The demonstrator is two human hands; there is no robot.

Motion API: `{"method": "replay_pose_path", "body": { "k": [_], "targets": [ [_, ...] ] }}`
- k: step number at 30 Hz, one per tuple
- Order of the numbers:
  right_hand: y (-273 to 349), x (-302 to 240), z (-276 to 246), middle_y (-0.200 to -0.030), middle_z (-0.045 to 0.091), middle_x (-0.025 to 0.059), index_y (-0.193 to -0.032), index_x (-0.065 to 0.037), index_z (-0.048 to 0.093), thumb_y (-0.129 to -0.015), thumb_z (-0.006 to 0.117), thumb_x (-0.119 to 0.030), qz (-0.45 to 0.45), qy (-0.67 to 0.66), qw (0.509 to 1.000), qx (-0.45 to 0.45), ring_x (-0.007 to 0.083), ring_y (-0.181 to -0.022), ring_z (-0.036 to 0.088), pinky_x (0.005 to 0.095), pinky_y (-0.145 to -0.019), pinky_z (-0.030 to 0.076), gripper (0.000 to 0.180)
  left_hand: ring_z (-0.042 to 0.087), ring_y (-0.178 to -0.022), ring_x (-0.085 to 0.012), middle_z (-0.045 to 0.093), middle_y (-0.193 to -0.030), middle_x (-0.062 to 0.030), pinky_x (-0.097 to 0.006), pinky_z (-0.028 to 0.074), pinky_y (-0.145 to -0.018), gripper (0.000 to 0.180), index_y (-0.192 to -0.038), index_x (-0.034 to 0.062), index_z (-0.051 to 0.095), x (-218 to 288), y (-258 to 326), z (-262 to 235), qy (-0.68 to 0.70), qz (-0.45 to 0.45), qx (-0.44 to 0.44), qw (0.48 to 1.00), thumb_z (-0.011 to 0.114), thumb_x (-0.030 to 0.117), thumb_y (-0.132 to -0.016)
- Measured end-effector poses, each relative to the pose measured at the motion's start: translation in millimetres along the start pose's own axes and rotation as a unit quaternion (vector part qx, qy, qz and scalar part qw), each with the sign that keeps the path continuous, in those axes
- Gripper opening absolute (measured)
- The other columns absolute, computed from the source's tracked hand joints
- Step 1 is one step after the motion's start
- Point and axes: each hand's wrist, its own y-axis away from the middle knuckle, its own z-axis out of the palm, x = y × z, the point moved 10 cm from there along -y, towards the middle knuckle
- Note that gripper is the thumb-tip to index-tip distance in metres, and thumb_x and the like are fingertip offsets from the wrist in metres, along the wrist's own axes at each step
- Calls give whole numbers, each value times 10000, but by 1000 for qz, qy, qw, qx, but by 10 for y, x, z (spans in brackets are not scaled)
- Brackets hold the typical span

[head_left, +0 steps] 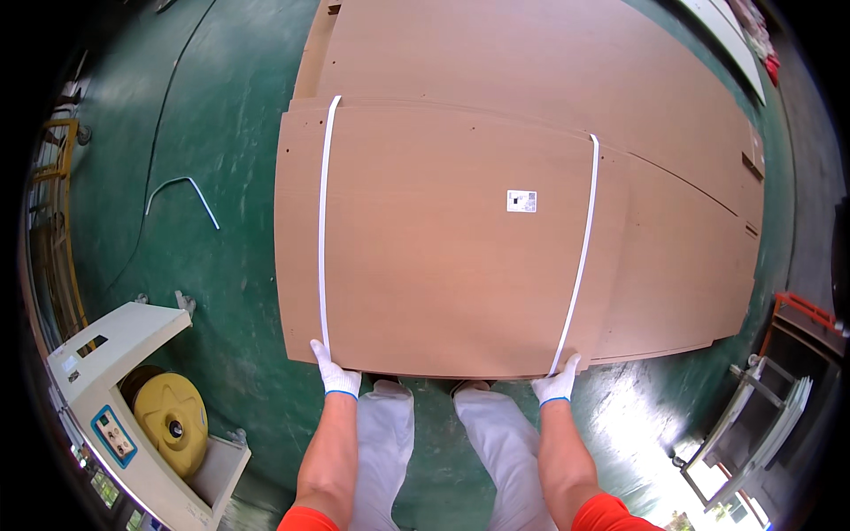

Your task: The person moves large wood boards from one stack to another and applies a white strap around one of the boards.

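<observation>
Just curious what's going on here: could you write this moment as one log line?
left hand: grips near edge of strapped board bundle | right hand: grips same edge | white straps: two | strapping machine: left

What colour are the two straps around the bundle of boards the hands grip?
White; both straps show plainly against the brown boards in the head view.

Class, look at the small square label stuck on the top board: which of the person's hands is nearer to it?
Right. The right hand grips the near edge almost below the label; the left hand holds the far-left corner.
</observation>
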Motion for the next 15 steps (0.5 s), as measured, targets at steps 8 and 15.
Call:
{"method": "replay_pose_path", "body": {
  "k": [8, 15],
  "targets": [
    [352, -184, -106, -1524, 420, 259, -1517, -42, 335, -927, 588, -673, 38, 233, 963, 133, 421, -1432, 377, 601, -1180, 294, 900, 478, -1358, -304, 514, -1482, -90, -522, 406, -1105, 752, -1466, 126, 499, 74, -25, 13, -24, -16, 4, 1000, 531, 680, -958],
    [1749, -543, -432, -1094, 660, 125, -1471, 81, 420, -915, 741, -300, -104, 690, 716, 5, 159, -788, 625, 314, -602, 519, 746, 575, -1273, -296, 590, -1382, -216, -463, 454, -1071, 672, -1423, -52, 496, 742, 188, -551, -194, 29, 79, 977, 765, 306, -921]
  ]
}}
